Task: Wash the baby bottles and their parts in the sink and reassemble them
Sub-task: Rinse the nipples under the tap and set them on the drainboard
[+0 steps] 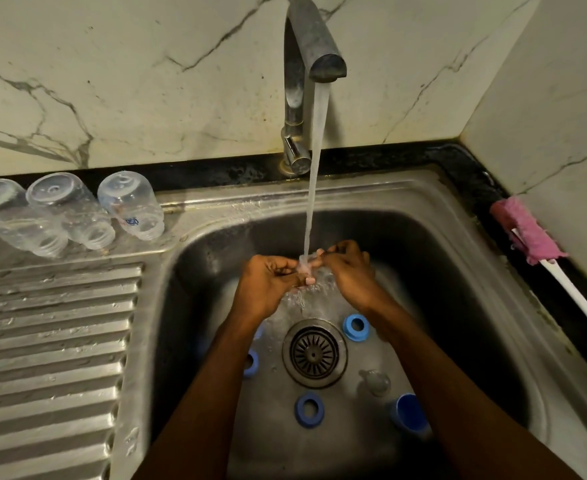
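My left hand [267, 285] and my right hand [350, 271] meet under the running water and pinch a small clear teat [306, 268] between their fingers. Three clear bottles [73, 211] stand upside down on the drainboard's back edge. In the sink basin [458, 271] lie blue screw rings [356, 327], one [309, 409] near the front and one [251, 363] partly hidden by my left forearm. A clear teat [376, 382] and a blue cap [409, 414] rest at the front right of the basin.
The tap [311, 57] pours a steady stream into the basin. The drain strainer [314, 353] sits at the middle. A ribbed steel drainboard [49, 341] lies to the left. A pink sponge brush with white handle [534, 233] rests on the dark counter at right.
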